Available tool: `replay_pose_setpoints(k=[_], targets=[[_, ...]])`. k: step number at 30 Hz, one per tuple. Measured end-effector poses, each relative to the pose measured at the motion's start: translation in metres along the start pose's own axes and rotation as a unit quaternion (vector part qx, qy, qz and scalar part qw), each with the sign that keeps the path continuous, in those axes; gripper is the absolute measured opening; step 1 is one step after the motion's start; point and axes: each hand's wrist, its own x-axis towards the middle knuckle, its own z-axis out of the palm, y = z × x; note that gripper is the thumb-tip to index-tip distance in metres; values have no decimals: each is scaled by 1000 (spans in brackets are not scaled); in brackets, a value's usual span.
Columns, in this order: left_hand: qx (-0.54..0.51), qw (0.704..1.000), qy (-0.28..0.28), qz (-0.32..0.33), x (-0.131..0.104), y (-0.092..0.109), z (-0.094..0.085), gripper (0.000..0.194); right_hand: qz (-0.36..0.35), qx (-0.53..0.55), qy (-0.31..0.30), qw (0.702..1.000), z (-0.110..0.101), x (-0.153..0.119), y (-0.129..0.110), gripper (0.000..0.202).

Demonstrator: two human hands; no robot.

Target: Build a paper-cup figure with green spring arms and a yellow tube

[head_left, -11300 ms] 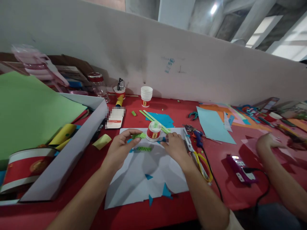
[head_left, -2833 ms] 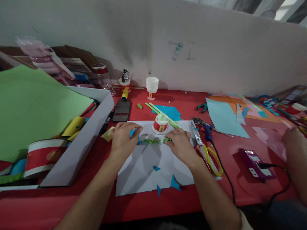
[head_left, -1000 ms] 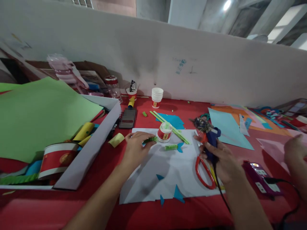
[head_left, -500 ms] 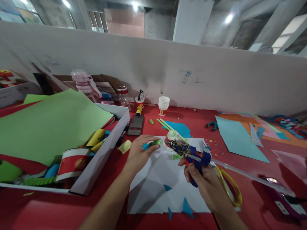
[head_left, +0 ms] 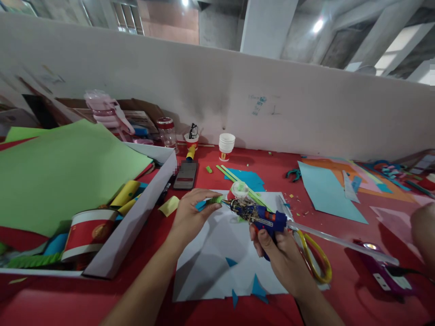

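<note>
Strip of pleated green paper sat pinched in the grip of the left hand, over the white sheet. Glue gun tip met or nearly met its right end; right hand wrapped round the handle. Step judged: gluing. Next move called for steady aim, light trigger pressure.

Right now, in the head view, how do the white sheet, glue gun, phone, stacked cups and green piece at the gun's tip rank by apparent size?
White sheet
Glue gun
Phone and stacked cups: too alike to rank
Green piece, partly hidden
</note>
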Motion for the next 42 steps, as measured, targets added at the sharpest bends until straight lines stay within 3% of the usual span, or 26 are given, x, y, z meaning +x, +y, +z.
replay_pose_setpoints(k=[26, 36, 39, 42], targets=[[-4, 1000, -5, -15, 0, 0, 1, 13, 23, -39, 20, 999, -2, 3, 3, 52], [-33, 999, 19, -19, 0, -5, 3, 12, 20, -66, 27, 997, -3, 0, 5, 55], [-49, 998, 22, -11, -1, -4, 2, 13, 37, -39, 27, 998, -11, 2, 7, 56], [-50, 998, 26, -7, -1, -6, 2, 14, 80, -20, 47, 996, -31, 13, 11, 62]])
